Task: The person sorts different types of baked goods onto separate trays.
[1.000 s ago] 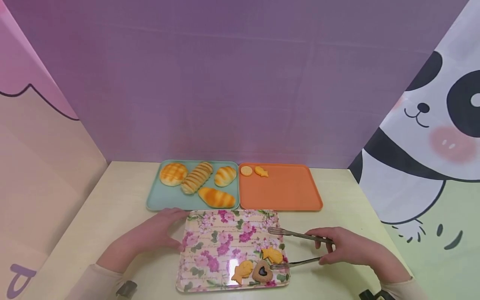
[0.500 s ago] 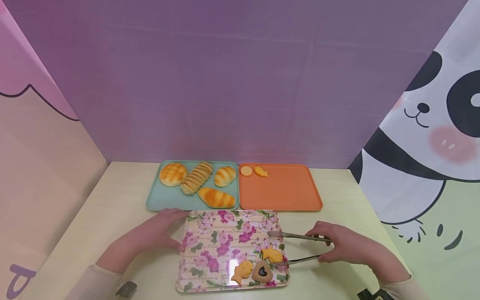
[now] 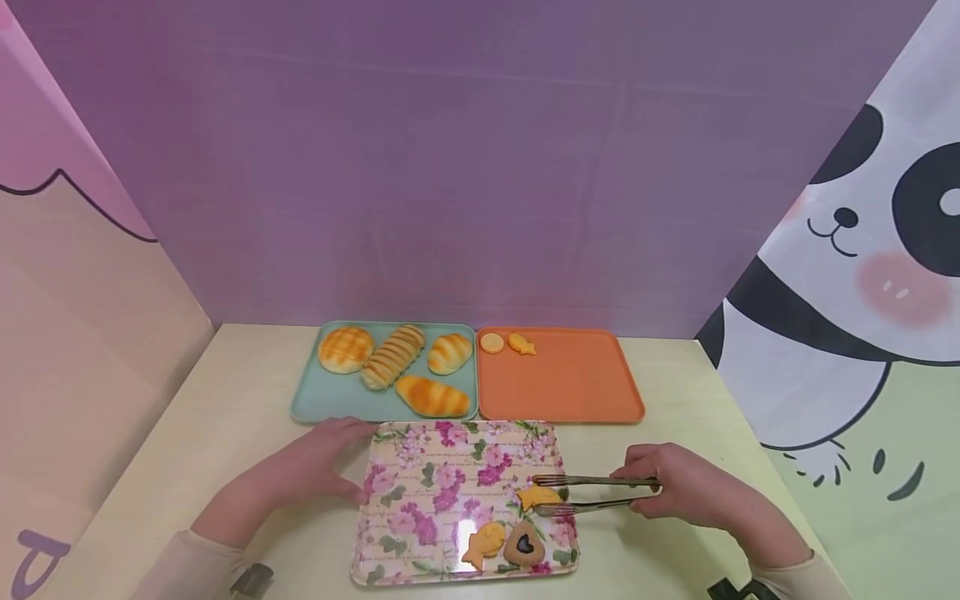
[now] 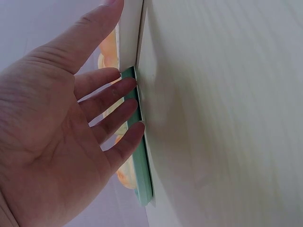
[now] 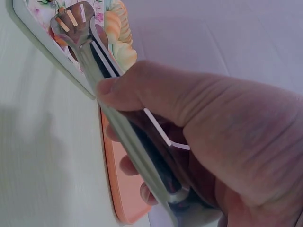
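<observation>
My right hand (image 3: pixel 678 485) grips metal serving tongs (image 5: pixel 137 142) with slotted, fork-like ends. In the head view the tong ends lie on either side of a fish-shaped cookie (image 3: pixel 534 497) over the right part of the floral tray (image 3: pixel 420 500). Whether both ends touch the cookie is hard to tell. Near the tray's front edge lie a second fish-shaped cookie (image 3: pixel 486 542) and a heart-centred cookie (image 3: pixel 525 546). At the tray's left edge is my left hand (image 3: pixel 318 471), thumb and fingers spread along it. Its fingers (image 4: pixel 111 97) look relaxed and hold nothing in the left wrist view.
Behind the floral tray, a teal tray (image 3: pixel 315 400) holds several bread pieces. Beside it an orange tray (image 3: pixel 570 375) carries a round cracker (image 3: pixel 492 342) and a small fish cookie (image 3: pixel 522 344). A purple backdrop (image 3: pixel 480 167) stands behind the table (image 3: pixel 202 417).
The tongs have narrowed and their lower end has moved up off the heart-centred cookie area to the fish-shaped cookie. That cookie has shifted slightly left and up. My left hand stays put.
</observation>
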`<act>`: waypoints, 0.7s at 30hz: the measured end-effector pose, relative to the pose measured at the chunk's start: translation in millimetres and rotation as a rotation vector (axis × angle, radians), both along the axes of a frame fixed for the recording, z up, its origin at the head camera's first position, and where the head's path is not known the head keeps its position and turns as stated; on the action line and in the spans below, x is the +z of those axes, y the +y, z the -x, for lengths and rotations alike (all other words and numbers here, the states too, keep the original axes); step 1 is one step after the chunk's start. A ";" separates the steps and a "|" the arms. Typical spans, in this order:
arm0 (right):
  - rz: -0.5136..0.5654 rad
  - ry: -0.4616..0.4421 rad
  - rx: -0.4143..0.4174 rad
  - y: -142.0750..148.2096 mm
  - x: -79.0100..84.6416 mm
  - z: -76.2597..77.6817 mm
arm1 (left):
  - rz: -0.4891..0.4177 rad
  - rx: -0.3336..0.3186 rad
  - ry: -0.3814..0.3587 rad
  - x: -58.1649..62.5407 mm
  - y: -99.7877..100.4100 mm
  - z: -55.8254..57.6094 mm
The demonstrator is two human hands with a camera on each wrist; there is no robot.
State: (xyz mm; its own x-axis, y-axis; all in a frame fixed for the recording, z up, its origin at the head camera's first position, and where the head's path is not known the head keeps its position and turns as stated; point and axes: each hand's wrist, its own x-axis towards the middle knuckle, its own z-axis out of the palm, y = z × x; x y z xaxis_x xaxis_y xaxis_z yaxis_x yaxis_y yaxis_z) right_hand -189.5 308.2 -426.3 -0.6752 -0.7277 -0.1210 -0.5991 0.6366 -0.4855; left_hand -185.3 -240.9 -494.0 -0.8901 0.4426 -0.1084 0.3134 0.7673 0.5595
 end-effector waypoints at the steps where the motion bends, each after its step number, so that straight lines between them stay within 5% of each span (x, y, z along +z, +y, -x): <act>1: 0.000 -0.001 -0.004 0.1 -0.1 0.2 | 0.000 -0.001 0.001 0.1 0.0 0.0; 21: 0.130 0.122 -0.044 1.8 -25.1 25.5 | 0.005 0.002 0.005 2.8 1.1 -1.7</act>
